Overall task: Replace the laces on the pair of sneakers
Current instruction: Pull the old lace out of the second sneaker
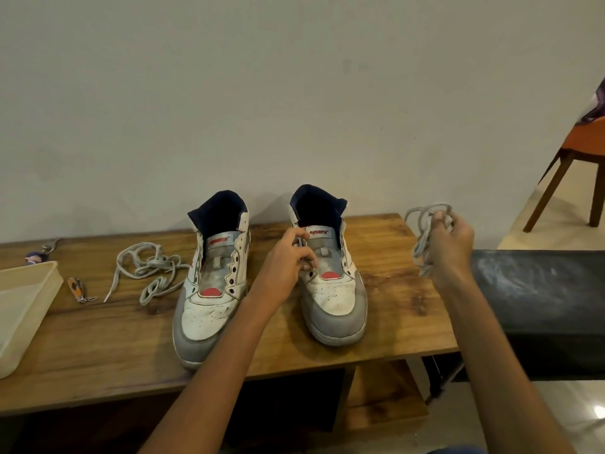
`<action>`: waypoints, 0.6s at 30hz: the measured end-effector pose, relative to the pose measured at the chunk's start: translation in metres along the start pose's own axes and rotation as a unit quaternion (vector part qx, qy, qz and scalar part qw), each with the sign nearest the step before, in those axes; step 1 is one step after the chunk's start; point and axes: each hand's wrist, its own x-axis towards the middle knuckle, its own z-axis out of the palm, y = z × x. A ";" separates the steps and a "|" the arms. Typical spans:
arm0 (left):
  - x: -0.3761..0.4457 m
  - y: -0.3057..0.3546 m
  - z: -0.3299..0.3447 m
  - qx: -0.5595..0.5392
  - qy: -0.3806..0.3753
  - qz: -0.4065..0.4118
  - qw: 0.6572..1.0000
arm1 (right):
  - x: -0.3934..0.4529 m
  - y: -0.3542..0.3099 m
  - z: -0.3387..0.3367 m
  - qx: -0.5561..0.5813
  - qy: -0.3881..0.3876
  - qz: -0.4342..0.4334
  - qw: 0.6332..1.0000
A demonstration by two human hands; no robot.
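While both sneakers stand unlaced: toes toward the person, heels to the pale wall, side by side on the brown wooden tabletop point(98, 348).
Left sneaker: white and grey high-top left sneaker point(209, 290), navy lining, red patch on the tongue, eyelets bare.
Right sneaker: matching white and grey right sneaker point(334, 290), just right of it.
Left hand point(288, 260): grip curled at the right sneaker's upper eyelet edge, fingertips pinching it.
Right hand point(451, 240): raised beyond the tabletop's right end, grip closed round a bunched grey shoelace point(422, 237).
Loose lace: second grey flat shoelace point(147, 270), tangled on the tabletop left of the left sneaker.
Left end: cream plastic tub point(23, 309), small orange nail clipper point(77, 290).
Right side: black padded bench point(540, 290), orange wooden chair point(573, 152).
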 end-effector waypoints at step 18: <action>-0.019 0.005 -0.031 0.040 0.064 0.025 0.997 | -0.053 -0.031 0.053 0.068 -0.083 0.005 0.994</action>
